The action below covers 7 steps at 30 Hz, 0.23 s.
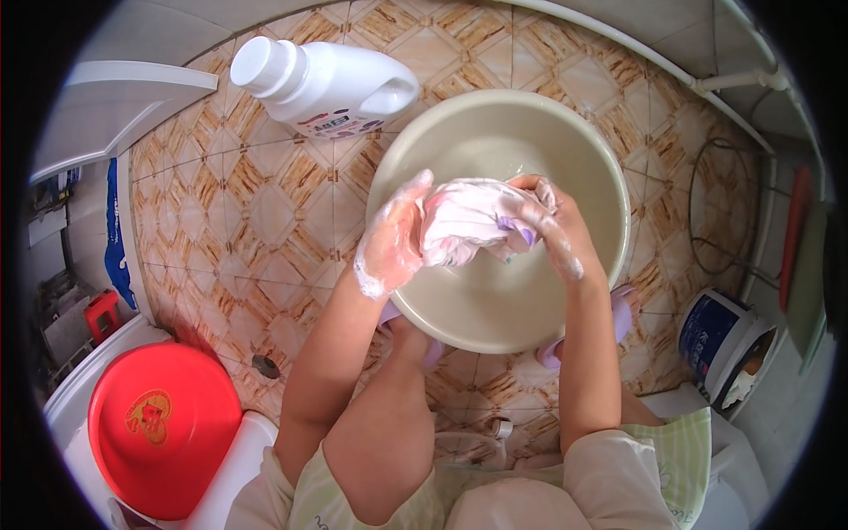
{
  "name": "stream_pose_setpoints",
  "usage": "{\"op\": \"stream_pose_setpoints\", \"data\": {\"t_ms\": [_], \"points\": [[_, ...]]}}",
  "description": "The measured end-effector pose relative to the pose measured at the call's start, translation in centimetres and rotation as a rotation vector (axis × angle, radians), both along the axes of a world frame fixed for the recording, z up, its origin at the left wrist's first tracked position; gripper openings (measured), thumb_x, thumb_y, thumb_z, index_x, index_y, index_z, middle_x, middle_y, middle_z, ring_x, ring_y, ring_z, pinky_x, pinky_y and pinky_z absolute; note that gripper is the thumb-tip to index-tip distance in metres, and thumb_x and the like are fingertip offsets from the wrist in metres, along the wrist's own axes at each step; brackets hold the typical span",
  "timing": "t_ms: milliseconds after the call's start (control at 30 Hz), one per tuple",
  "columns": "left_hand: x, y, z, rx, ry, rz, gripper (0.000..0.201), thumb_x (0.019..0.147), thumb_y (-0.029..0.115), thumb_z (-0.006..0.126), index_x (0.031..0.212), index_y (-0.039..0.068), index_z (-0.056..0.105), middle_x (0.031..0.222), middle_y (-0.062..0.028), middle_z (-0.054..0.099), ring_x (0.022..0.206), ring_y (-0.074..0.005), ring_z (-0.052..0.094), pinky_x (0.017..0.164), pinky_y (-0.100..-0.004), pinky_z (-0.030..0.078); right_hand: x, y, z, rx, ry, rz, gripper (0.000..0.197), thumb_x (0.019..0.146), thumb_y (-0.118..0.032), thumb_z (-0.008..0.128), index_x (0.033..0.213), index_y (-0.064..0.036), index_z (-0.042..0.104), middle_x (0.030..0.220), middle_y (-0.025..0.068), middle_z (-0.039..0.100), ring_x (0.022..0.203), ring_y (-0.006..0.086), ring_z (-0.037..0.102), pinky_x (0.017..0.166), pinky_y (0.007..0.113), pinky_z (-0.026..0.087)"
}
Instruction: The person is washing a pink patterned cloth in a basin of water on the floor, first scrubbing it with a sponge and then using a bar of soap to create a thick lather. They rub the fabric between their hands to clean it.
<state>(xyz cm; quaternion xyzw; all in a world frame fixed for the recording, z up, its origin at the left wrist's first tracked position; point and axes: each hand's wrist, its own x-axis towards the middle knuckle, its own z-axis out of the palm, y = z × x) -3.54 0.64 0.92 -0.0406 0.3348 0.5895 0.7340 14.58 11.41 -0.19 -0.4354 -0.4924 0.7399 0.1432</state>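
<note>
A bunched wet cloth [468, 219], white and pale pink with a purple patch, is held between my hands over a large cream basin [618, 208]. My left hand [393, 238], wet and streaked with suds, presses against the cloth's left end; its thumb points up and some of its fingers are hidden by the cloth. On the right end, my right hand [556, 225] is closed around the fabric, with foam on the fingers and wrist. Inside the basin the pale bottom shows, with a little wet shine near its far side.
A white detergent bottle [340, 87] lies or stands beyond the basin to the left. A red round basin or lid [163, 433] sits at lower left. At the right are a blue and white bucket [715, 340] and a wire ring [693, 208]. A drain hole [265, 365] is in the tiled floor.
</note>
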Motion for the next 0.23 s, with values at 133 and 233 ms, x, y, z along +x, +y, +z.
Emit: {"op": "stream_pose_setpoints", "data": {"t_ms": [133,233], "points": [[-0.5,-0.6,-0.1,0.131,0.009,0.018,0.054,0.091,0.036,0.046,0.119,-0.01,0.042,0.108,-0.016,0.058,0.093,-0.0237,0.058,0.08,-0.0337,0.047,0.4,-1.3,-0.6,0.342,-0.196,0.328,0.044,0.066,-0.017,0.078,0.102,0.0001,0.06,0.104,0.0108,0.059,0.089,0.0158,0.056,0.077,0.03,0.046],[-1.7,-0.9,-0.2,0.182,0.153,-0.162,0.056,0.087,0.034,0.052,0.121,-0.009,0.041,0.111,-0.0161,0.057,0.097,-0.0254,0.057,0.083,-0.0343,0.046,1.5,-0.5,-1.0,-0.109,-0.102,0.247,0.067,0.066,-0.027,0.079,0.121,-0.0029,0.049,0.11,0.0112,0.058,0.096,0.0205,0.057,0.088,0.026,0.043]]}}
